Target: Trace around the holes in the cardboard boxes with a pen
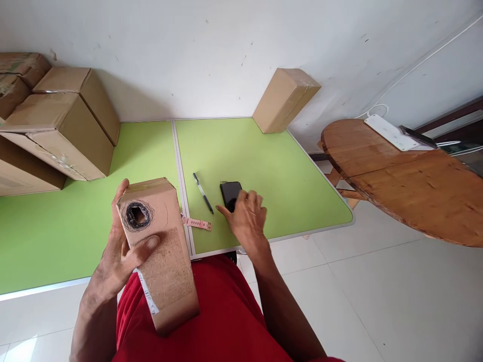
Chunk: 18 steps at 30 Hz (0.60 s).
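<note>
My left hand grips a cardboard box from its left side, thumb across the front face. Near the box's top is a ragged hole ringed with dark pen scribbles, and a white label strip runs along its lower left edge. My right hand is over the lower right of a black smartphone lying on the green table. Its thumb is spread away from the curled fingers; whether the fingertips touch the phone is hidden. A pen and a pink watch strap lie left of the phone, the strap partly behind the box.
Several cardboard boxes are stacked at the table's left. Another box stands by the wall at the back right corner. Farther right, a wooden table holds a white power strip and a dark device.
</note>
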### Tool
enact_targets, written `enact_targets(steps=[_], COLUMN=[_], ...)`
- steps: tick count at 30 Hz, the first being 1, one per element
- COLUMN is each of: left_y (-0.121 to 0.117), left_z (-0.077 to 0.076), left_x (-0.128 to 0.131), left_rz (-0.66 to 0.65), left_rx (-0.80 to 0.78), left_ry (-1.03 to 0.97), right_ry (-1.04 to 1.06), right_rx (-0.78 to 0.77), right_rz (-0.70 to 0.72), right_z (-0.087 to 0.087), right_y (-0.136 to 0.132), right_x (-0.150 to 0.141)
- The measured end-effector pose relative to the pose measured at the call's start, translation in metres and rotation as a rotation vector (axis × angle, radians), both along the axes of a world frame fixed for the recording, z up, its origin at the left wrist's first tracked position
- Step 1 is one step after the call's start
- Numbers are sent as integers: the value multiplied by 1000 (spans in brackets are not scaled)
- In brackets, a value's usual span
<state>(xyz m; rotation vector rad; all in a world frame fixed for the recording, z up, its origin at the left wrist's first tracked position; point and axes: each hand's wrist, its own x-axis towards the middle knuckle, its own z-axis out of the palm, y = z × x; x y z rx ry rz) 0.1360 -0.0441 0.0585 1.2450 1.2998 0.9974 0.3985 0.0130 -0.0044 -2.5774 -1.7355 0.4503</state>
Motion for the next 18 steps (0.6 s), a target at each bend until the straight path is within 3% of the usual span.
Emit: enact_targets(steps=[4, 9, 15, 18], left_y=[3, 3, 7, 8], left_z=[0, 3, -15, -21], left_x=[2, 3, -12, -14], left_rz=[-1, 13, -38, -46], left_rx=[-14, -2, 50, 71], left_ry=[-24, -23, -13, 0], right_ry=[77, 300, 785, 1173], right_rx=[-48, -18, 33, 89], right_rz=[-127, -195, -235, -323], right_z=[-8, -16, -22, -9], right_y=[-11, -2, -15, -39], right_x=[23, 44, 59, 60])
